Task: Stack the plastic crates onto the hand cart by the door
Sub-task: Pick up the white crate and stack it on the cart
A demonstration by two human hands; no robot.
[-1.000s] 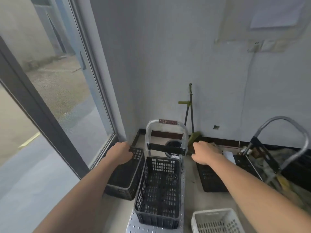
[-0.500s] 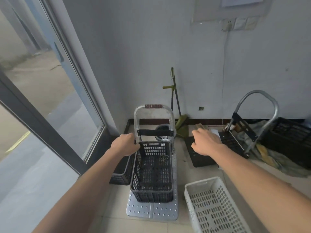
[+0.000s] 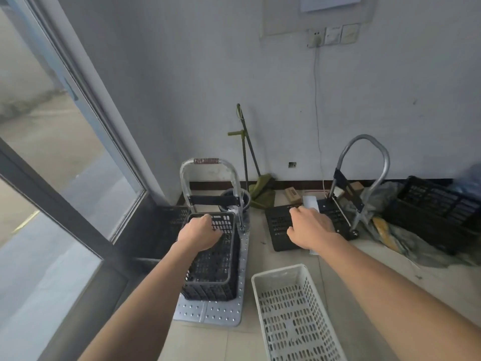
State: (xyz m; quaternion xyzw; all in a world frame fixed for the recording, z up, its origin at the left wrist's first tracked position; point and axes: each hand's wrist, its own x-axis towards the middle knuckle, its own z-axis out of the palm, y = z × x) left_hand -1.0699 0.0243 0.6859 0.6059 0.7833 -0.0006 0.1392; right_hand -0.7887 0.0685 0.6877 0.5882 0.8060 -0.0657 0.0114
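White crate (image 3: 294, 316) cut by bottom edge — left hand (image 3: 200, 234) hides black crate (image 3: 216, 272) interior.

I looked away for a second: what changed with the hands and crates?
The left hand came in from the floor crate beside the cart to over the black crate on the hand cart. The right hand stayed open, holding nothing. The white crate stayed on the floor.

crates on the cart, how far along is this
Done: one black crate sits on the cart. In hand: nothing gripped; the left hand hovers over that crate, the right hand is open above the floor. Left: the white crate and other black crates are on the floor.
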